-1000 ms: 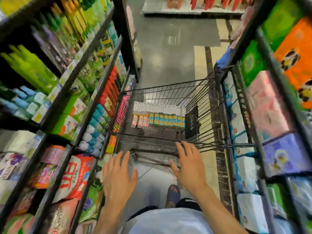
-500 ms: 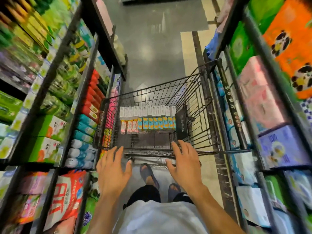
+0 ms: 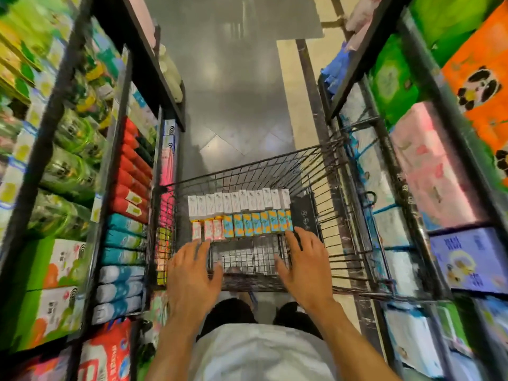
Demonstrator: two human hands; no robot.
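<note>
I have the cart [image 3: 247, 173] straight ahead at 12 o'clock, square in the narrow aisle, with the left shelves [image 3: 115, 149] at 9 o'clock and the right shelves [image 3: 412, 138] at 3 o'clock close against its wire sides. That tight fit is probably why both hands sit at its near end, one toward each corner, so I can steer it evenly.

My left hand [image 3: 192, 273] lies over the near rim at about 11 o'clock from my body, fingers straight and spread, grasping nothing. My right hand [image 3: 305, 265] mirrors it at 1 o'clock, equally flat and released, its fingertips reaching close to the boxes. I cannot tell whether the palms actually bear on the handle, which is hidden under them.

The small boxes [image 3: 242, 213] stand upright in one packed row across the middle of the basket, at 12 o'clock from my hands. I judge they were set side by side so they brace one another. A dark box [image 3: 305, 213] closes the row at its 3 o'clock end.
</note>
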